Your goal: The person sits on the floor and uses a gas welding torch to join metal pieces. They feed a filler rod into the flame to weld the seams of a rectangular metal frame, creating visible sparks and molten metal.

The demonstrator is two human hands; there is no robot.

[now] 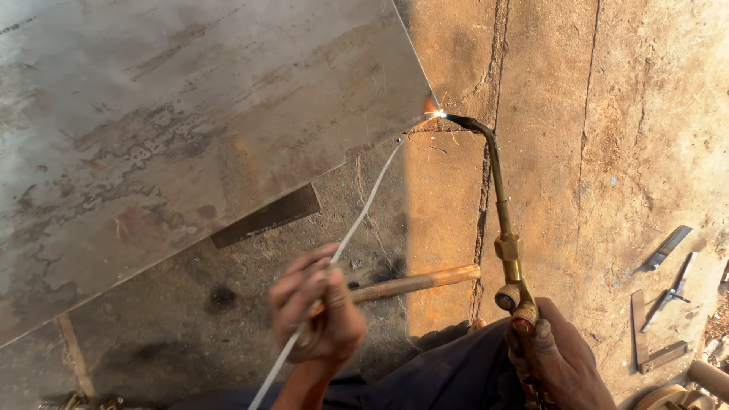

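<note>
Wooden-handled hammer (pixel 414 283) on cracked concrete floor (pixel 607 152); metal scraps (pixel 664 248) right.

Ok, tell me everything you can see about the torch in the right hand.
The torch is a slim brass-coloured tube with a blackened, bent tip, a brass fitting and a round knob near the grip. The right hand holds its lower end. It slants up to the metal sheet, where a small orange flame burns at the corner.

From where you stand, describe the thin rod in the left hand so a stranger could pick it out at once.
Start at the big stained metal sheet over the concrete floor and find its right corner, where a flame glows. The filler rod runs from just below that corner down into the left hand. It is pale, wire-thin and straight, unlike the thicker brass torch in the right hand or the wooden handle behind.
</note>
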